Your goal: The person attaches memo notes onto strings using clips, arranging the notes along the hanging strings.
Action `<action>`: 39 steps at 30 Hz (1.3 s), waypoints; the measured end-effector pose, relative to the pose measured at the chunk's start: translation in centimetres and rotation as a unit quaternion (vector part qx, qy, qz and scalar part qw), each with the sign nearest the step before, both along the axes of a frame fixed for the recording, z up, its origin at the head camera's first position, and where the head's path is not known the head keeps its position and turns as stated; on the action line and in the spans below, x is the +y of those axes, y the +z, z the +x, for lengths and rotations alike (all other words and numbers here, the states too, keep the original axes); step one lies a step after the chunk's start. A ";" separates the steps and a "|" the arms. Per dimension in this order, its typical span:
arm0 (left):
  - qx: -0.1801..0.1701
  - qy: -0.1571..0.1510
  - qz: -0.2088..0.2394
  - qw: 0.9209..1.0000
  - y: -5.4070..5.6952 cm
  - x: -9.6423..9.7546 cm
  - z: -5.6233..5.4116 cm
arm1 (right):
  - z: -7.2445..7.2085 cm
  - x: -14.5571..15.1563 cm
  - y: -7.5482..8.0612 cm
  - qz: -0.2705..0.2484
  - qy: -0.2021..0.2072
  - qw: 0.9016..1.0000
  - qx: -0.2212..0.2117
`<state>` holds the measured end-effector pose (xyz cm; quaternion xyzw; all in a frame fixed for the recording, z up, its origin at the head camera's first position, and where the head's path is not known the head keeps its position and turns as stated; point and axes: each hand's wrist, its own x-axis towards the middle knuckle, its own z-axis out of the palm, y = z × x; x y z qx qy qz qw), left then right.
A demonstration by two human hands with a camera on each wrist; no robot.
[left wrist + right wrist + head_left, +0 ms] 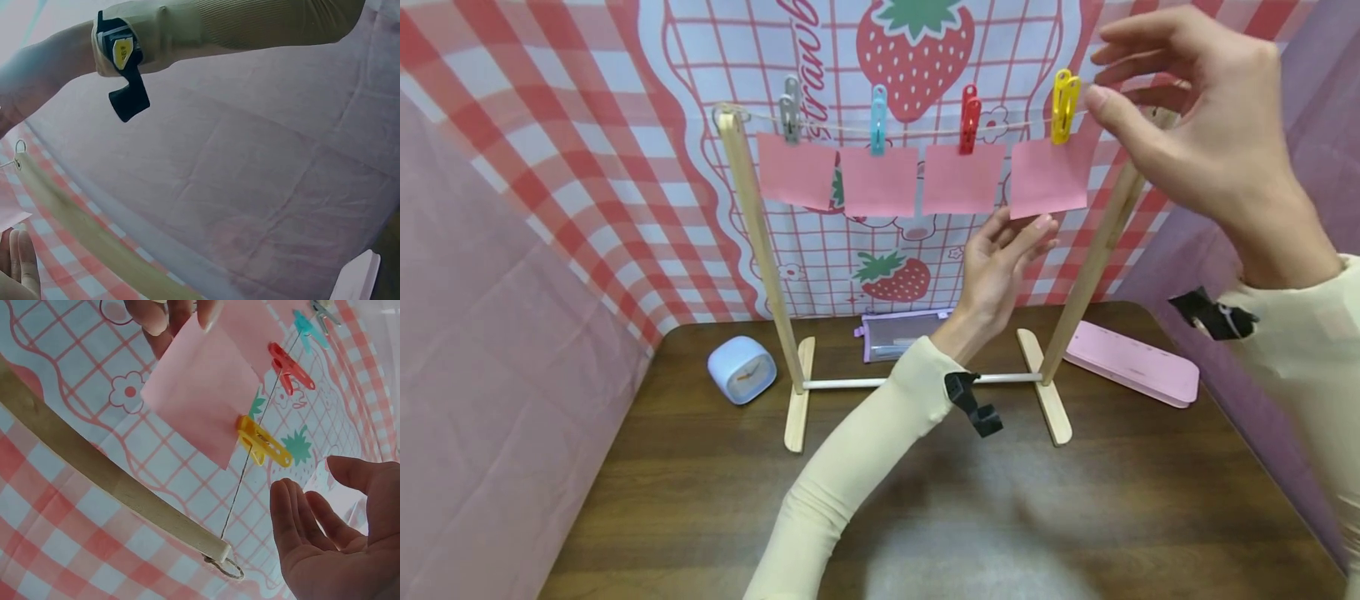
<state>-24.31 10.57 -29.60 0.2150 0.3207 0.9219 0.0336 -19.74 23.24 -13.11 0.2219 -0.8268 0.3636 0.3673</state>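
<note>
Pink paper squares hang in a row from a thin string, held by grey [790,112], light blue [878,121], red [969,121] and yellow clothespins [1063,108]. The yellow one clips the rightmost paper square [1049,179], also seen up close in the right wrist view. My right hand [1213,117] is beside this clip, thumb and fingers apart with nothing between them. Below, my left hand [996,267] has its relaxed fingers right at the square's lower edge. In the left wrist view only some left fingers [19,259] show, under a paper corner.
The string is tied between two wooden posts [763,258] on feet, joined by a white rod [842,384]. A blue clock [741,369] stands left, a mesh pencil pouch [895,333] behind the rod, a pink case [1135,362] right. A strawberry-print cloth [820,250] hangs behind.
</note>
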 end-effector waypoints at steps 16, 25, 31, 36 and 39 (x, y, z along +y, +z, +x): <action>0.063 0.067 -0.118 0.989 -2.6 -4.0 -0.5 | 2.2 0.9 -5.1 0.008 0.029 1.000 -0.010; 0.095 0.106 -0.205 0.968 -4.9 -7.1 0.1 | 2.7 1.9 -9.1 0.069 0.029 0.997 -0.019; 0.132 0.127 -0.249 0.951 -5.7 -9.3 1.2 | 2.9 2.6 -11.9 0.091 0.030 0.995 -0.030; 0.139 0.129 -0.293 0.937 -6.7 -11.3 1.9 | 3.2 2.6 -14.1 0.119 0.022 0.991 -0.057; 0.143 0.128 -0.322 0.927 -7.6 -12.6 2.4 | 3.4 2.4 -15.5 0.130 0.020 0.989 -0.073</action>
